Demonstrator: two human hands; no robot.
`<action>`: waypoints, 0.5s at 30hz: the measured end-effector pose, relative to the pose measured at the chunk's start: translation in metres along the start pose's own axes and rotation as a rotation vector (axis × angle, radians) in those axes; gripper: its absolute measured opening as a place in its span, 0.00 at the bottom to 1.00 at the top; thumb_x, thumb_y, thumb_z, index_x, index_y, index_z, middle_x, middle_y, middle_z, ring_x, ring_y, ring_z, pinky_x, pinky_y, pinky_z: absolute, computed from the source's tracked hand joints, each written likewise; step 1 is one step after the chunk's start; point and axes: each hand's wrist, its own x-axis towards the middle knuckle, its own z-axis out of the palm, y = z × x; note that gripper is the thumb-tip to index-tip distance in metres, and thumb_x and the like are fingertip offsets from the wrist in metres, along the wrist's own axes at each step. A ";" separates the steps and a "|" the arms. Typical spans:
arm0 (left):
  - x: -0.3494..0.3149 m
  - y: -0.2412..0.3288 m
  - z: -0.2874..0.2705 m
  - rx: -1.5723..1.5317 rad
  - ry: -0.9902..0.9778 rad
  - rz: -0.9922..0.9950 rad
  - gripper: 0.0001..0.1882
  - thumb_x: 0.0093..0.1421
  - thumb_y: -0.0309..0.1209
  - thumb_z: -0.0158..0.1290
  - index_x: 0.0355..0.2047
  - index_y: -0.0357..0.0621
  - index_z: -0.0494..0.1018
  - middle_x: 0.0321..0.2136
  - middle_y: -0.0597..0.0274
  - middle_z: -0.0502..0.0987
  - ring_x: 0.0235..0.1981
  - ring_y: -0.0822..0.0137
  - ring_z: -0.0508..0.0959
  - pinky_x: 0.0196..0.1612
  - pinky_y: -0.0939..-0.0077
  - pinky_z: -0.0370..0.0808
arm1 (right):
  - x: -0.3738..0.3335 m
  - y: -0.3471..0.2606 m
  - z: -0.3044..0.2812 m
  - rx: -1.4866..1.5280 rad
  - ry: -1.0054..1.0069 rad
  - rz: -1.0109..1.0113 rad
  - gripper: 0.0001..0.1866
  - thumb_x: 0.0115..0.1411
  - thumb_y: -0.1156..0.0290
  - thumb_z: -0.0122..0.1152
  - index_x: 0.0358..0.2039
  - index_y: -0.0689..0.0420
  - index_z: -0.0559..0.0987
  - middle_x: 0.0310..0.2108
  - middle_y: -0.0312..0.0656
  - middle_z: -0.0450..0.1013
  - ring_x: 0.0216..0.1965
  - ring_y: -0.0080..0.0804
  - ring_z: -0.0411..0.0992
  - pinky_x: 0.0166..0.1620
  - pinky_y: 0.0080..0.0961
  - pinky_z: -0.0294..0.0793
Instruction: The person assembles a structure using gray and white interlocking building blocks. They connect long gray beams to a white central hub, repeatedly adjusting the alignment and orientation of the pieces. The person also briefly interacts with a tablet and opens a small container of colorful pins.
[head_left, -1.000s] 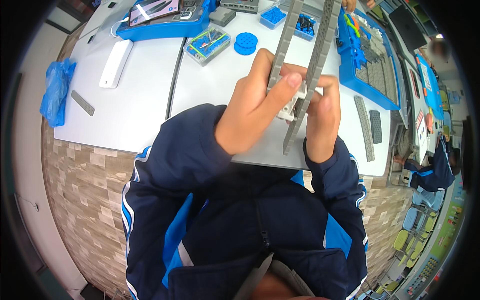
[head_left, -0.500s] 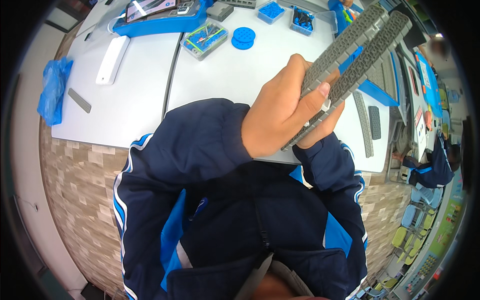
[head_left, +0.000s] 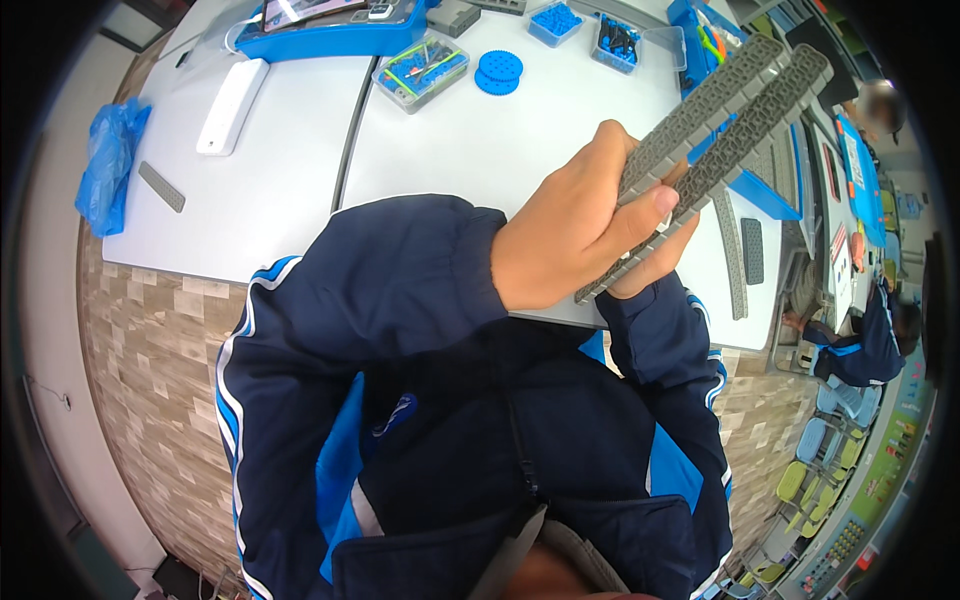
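Two long grey building-set beams, a left one [head_left: 700, 120] and a right one [head_left: 740, 135], stand side by side with a narrow gap between them, slanting up to the right. My left hand [head_left: 560, 235] is closed around their lower part, its thumb pressing across the gap. Behind the right beam, my right hand [head_left: 660, 262] holds from the other side; most of its fingers are hidden by the beams. Whether a small connector sits between the beams under the thumb, I cannot tell.
On the white table [head_left: 440, 160] lie a blue round gear [head_left: 498, 72], a clear parts box [head_left: 422, 72], two small boxes of blue [head_left: 555, 24] and black pieces [head_left: 613, 45], a white case [head_left: 232, 108] and loose grey beams [head_left: 732, 250]. A blue bag [head_left: 108, 168] hangs at the left edge.
My hands and the two beams have shifted slightly right and down in the picture, along with a small tilt of the view. The grip looks the same.
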 end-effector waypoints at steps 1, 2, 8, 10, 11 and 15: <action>-0.001 -0.002 0.000 0.014 -0.011 -0.004 0.19 0.72 0.45 0.47 0.40 0.39 0.61 0.33 0.50 0.76 0.35 0.68 0.77 0.40 0.73 0.73 | 0.000 0.002 -0.001 -0.019 0.000 -0.011 0.23 0.72 0.46 0.34 0.29 0.51 0.60 0.30 0.34 0.63 0.32 0.21 0.60 0.38 0.23 0.64; -0.002 -0.004 0.001 -0.001 -0.004 -0.003 0.20 0.72 0.45 0.48 0.41 0.39 0.61 0.33 0.50 0.76 0.35 0.68 0.77 0.40 0.72 0.73 | 0.000 0.003 -0.002 -0.005 0.001 0.010 0.24 0.72 0.45 0.33 0.29 0.51 0.60 0.29 0.33 0.62 0.31 0.21 0.59 0.38 0.23 0.64; -0.007 -0.013 0.007 -0.034 0.089 -0.023 0.20 0.71 0.45 0.50 0.40 0.38 0.61 0.33 0.48 0.75 0.34 0.64 0.77 0.39 0.70 0.73 | -0.004 0.011 0.001 0.042 0.025 0.104 0.26 0.72 0.42 0.31 0.29 0.51 0.60 0.29 0.32 0.62 0.31 0.20 0.58 0.38 0.21 0.62; -0.008 -0.013 0.006 -0.027 0.087 -0.079 0.21 0.70 0.44 0.50 0.38 0.36 0.59 0.32 0.41 0.73 0.31 0.53 0.79 0.34 0.63 0.73 | -0.005 0.012 0.004 0.023 0.063 0.120 0.25 0.72 0.43 0.32 0.29 0.51 0.61 0.29 0.32 0.63 0.31 0.19 0.59 0.38 0.21 0.63; -0.008 -0.013 0.006 -0.021 0.093 -0.048 0.21 0.70 0.44 0.50 0.38 0.36 0.59 0.31 0.41 0.73 0.31 0.53 0.79 0.33 0.63 0.73 | -0.005 0.012 0.004 -0.048 0.041 0.098 0.25 0.72 0.43 0.32 0.29 0.51 0.61 0.29 0.33 0.63 0.31 0.19 0.59 0.37 0.20 0.63; -0.012 -0.011 0.007 -0.026 0.123 -0.022 0.22 0.70 0.45 0.50 0.38 0.36 0.59 0.31 0.41 0.73 0.31 0.52 0.79 0.34 0.62 0.73 | -0.009 0.010 0.005 -0.203 0.002 0.050 0.24 0.72 0.45 0.33 0.29 0.53 0.62 0.29 0.33 0.64 0.31 0.19 0.60 0.37 0.20 0.63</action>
